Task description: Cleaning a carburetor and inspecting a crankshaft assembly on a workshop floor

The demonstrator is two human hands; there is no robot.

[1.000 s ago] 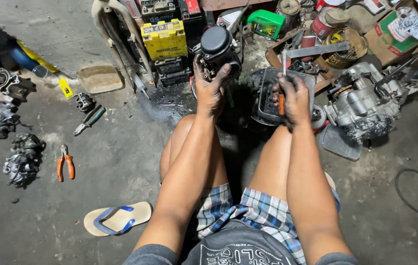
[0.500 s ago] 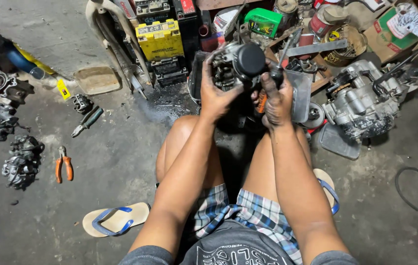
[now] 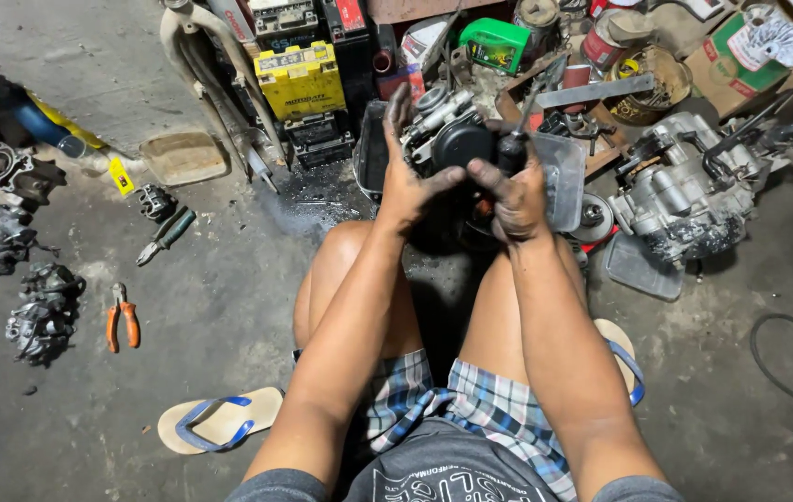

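Seen from the head camera, a person sits on the concrete floor (image 3: 229,307) with bare knees drawn up, both greasy hands raised in front of them. The left hand (image 3: 407,181) has its fingers (image 3: 396,112) spread up along the side of a grimy carburetor (image 3: 447,135), thumb pressed against its black round cap. The right hand (image 3: 513,195) is closed in a fist round a screwdriver handle (image 3: 511,149), held just beside the carburetor, touching its right edge. The carburetor sits above the knees, over a clear plastic tray (image 3: 566,177). To the right rests a grey engine block (image 3: 685,186); behind stands a yellow battery (image 3: 299,82). Orange-handled pliers (image 3: 123,316) and a blue-strapped sandal (image 3: 219,420) lie to the left.
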